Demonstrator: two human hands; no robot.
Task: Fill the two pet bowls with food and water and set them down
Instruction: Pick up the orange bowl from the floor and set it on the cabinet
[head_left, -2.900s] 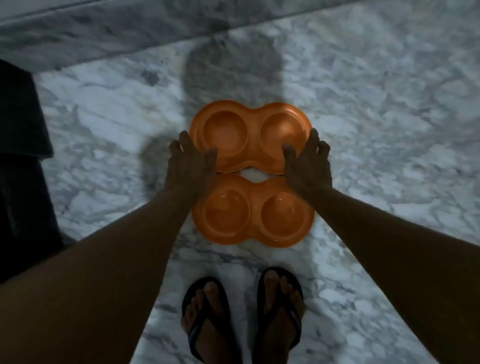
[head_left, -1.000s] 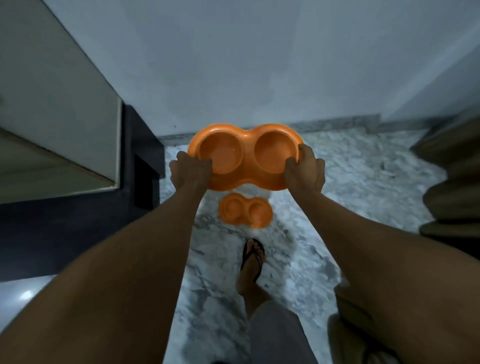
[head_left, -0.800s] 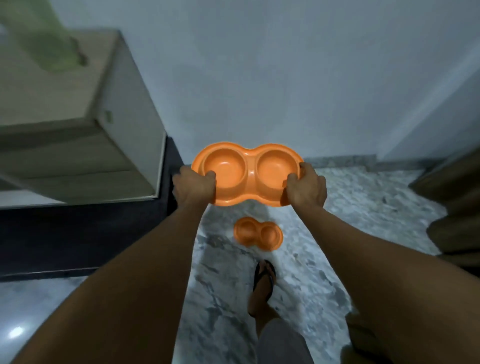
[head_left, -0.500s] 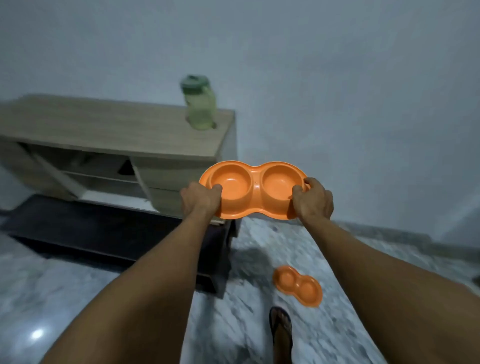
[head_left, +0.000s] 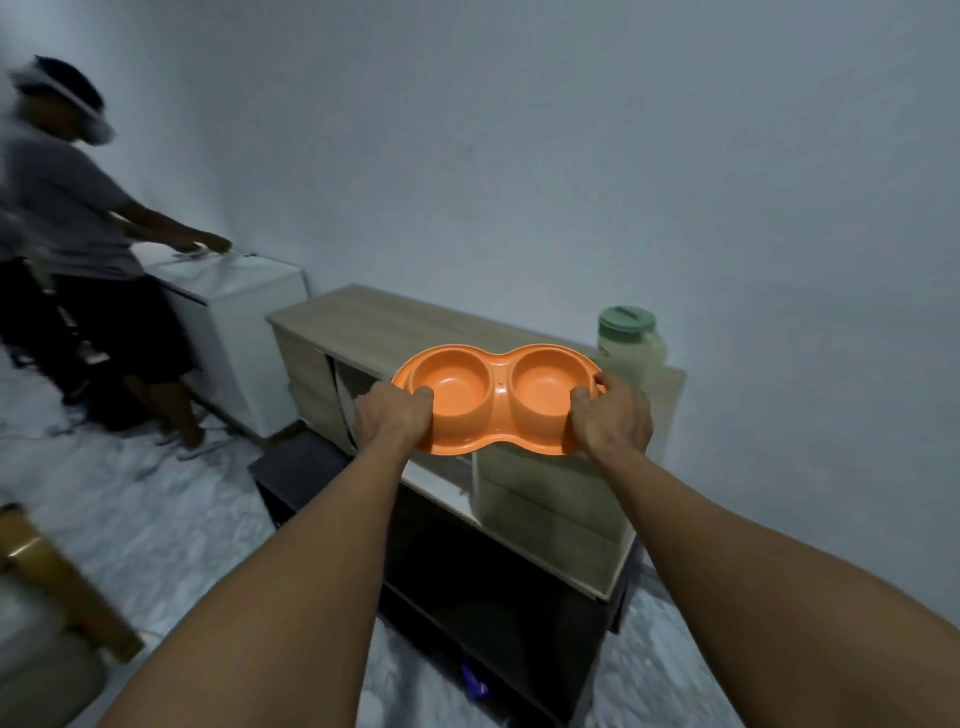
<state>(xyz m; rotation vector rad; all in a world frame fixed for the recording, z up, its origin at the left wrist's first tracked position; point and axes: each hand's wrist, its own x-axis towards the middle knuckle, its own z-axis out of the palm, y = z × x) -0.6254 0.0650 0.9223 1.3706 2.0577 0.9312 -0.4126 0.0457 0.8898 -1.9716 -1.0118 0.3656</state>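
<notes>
An orange double pet bowl (head_left: 497, 396) with two round, empty wells is held level in the air in front of a wooden cabinet. My left hand (head_left: 390, 419) grips its left end and my right hand (head_left: 613, 420) grips its right end. A pale green jug with a green lid (head_left: 630, 347) stands on the cabinet top, just behind the bowl's right end. The second orange bowl is out of view.
The wooden cabinet (head_left: 374, 317) stands against the grey wall, with a dark low unit (head_left: 498, 587) below it. A white appliance (head_left: 234, 306) sits to its left, where another person (head_left: 72, 234) stands. The floor is marble; a wooden piece (head_left: 57, 582) is at lower left.
I lifted one orange bowl off the floor with both hands and turned left toward the cabinet. The other bowl, left on the floor, has gone out of view.
</notes>
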